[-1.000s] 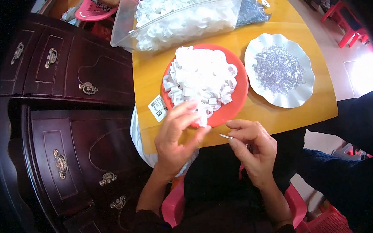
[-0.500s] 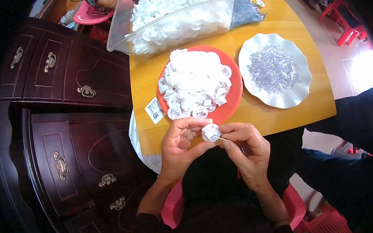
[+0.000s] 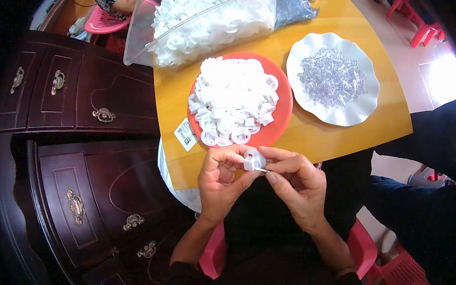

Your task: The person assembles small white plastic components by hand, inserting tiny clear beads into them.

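My left fingers [image 3: 246, 179] pinch a white part [image 3: 250, 161], my right fingers [image 3: 291, 164] a thin pin [image 3: 262, 170]: seemingly fitting them together, probably needing steady alignment next.

dark wooden cabinets [image 3: 62, 177] at left; glare [image 3: 447, 82] on pale tiled floor [image 3: 406, 58].

Smooth wht plastic part [image 3: 251, 163], red plastic plate [image 3: 284, 99], glossy dk wood cabinet [image 3: 117, 86] w/ metal handles [image 3: 103, 116], smooth wood-look tbl [image 3: 388, 95].

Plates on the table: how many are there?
2: the red plate, under the white plastic parts, and the white wavy-edged plate to its right, under the small clear pieces. Others may be hidden behind the clear bin.
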A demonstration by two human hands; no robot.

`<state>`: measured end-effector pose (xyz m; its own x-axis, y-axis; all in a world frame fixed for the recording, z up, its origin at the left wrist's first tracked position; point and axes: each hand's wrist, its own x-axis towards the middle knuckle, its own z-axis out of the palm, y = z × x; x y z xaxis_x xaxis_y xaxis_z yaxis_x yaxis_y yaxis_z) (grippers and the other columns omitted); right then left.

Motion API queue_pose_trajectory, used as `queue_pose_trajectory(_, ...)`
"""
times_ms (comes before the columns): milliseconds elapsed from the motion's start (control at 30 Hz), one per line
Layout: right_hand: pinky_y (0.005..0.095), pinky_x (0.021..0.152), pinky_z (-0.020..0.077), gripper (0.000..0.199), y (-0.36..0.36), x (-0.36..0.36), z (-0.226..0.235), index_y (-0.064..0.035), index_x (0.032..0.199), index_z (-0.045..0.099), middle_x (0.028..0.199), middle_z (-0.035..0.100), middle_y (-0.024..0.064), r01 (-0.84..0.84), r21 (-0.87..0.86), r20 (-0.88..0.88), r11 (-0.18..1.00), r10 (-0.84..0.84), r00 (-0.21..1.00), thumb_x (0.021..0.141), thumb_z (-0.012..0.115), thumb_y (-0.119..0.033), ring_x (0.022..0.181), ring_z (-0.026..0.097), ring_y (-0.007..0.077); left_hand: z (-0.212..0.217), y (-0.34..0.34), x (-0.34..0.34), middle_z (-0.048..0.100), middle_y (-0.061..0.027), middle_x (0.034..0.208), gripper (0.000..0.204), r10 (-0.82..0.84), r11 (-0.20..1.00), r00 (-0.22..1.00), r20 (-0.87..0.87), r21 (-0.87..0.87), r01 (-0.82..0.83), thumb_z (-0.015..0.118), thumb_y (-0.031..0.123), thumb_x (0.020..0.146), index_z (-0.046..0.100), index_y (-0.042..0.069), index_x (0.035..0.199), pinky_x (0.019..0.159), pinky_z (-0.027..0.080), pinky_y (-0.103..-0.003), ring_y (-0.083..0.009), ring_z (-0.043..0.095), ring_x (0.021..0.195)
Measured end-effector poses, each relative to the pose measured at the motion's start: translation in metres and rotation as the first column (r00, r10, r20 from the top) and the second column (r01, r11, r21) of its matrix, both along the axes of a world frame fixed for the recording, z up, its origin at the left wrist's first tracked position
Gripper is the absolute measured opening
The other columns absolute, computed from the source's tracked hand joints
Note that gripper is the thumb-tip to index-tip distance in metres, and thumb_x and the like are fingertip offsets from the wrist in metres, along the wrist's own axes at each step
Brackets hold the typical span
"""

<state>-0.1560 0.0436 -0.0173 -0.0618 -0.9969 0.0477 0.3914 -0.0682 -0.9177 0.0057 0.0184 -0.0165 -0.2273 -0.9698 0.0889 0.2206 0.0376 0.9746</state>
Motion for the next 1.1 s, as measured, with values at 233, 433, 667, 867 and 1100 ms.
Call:
queue_pose_trajectory(233, 0.0334, 0.09, 0.0502, 0.013, -0.001, 0.0, 0.007, -0.0006, 0.095, 0.065, 0.118, 0.066, 0.0191, 0.012, -0.156, -0.403, 0.988, -0.075, 0.912, 0.083, 0.071, 0.001, 0.103, 0.066, 0.0239, -0.008, -0.002, 0.002, 0.057, -0.0155, 0.115, 0.037, 0.098, 0.99, 0.987, 0.124, -0.108, -0.085, 0.068, -0.013, 0.082, 0.048, 0.003, 0.107, 0.093, 0.05, -0.031, -0.0173, 0.059, 0.106)
queue_pose_trajectory(433, 0.0332, 0.09, 0.0504, 0.012, -0.001, 0.004, -0.003, 0.0008, 0.095, 0.064, 0.115, 0.068, 0.0182, 0.019, -0.017, -0.205, 1.0, -0.022, 0.979, 0.085, 0.07, 0.0, 0.1, 0.066, 0.0223, -0.001, 0.001, 0.002, 0.053, -0.0217, 0.13, 0.032, 0.017, 0.997, 0.988, 0.151, -0.082, -0.005, 0.066, -0.012, 0.084, 0.051, 0.001, 0.109, 0.095, 0.05, -0.032, -0.0198, 0.057, 0.116)
queue_pose_trajectory(667, 0.0282, 0.083, 0.0528, 0.007, -0.002, 0.005, -0.006, 0.0034, 0.095, 0.061, 0.115, 0.068, 0.0169, -0.007, 0.023, -0.024, 1.0, 0.008, 1.0, 0.089, 0.065, 0.002, 0.095, 0.066, 0.014, 0.0, 0.001, 0.007, 0.052, -0.0224, 0.133, 0.04, -0.022, 0.99, 0.998, -0.05, 0.14, 0.029, 0.062, -0.007, 0.09, 0.044, 0.001, 0.124, 0.101, 0.048, -0.036, -0.0237, 0.056, 0.12)
queue_pose_trajectory(867, 0.0248, 0.08, 0.0536, 0.007, -0.004, 0.007, -0.002, 0.0057, 0.095, 0.06, 0.116, 0.067, 0.0159, -0.002, 0.035, -0.019, 0.999, 0.002, 1.0, 0.089, 0.063, 0.004, 0.092, 0.064, 0.0099, -0.005, 0.0, 0.008, 0.053, -0.021, 0.132, 0.045, -0.024, 0.997, 0.999, -0.029, 0.076, 0.027, 0.063, -0.008, 0.089, 0.042, 0.001, 0.127, 0.102, 0.047, -0.037, -0.0246, 0.056, 0.12)
queue_pose_trajectory(1100, 0.0244, 0.081, 0.0538, 0.006, -0.004, 0.006, -0.001, 0.0065, 0.095, 0.059, 0.119, 0.065, 0.0157, -0.023, 0.063, 0.029, 0.998, 0.022, 0.999, 0.09, 0.062, 0.005, 0.093, 0.064, 0.0101, -0.004, 0.0, 0.006, 0.053, -0.0209, 0.132, 0.046, -0.04, 0.999, 0.999, -0.001, 0.017, 0.04, 0.064, -0.009, 0.088, 0.043, 0.0, 0.127, 0.101, 0.048, -0.037, -0.0245, 0.056, 0.121)
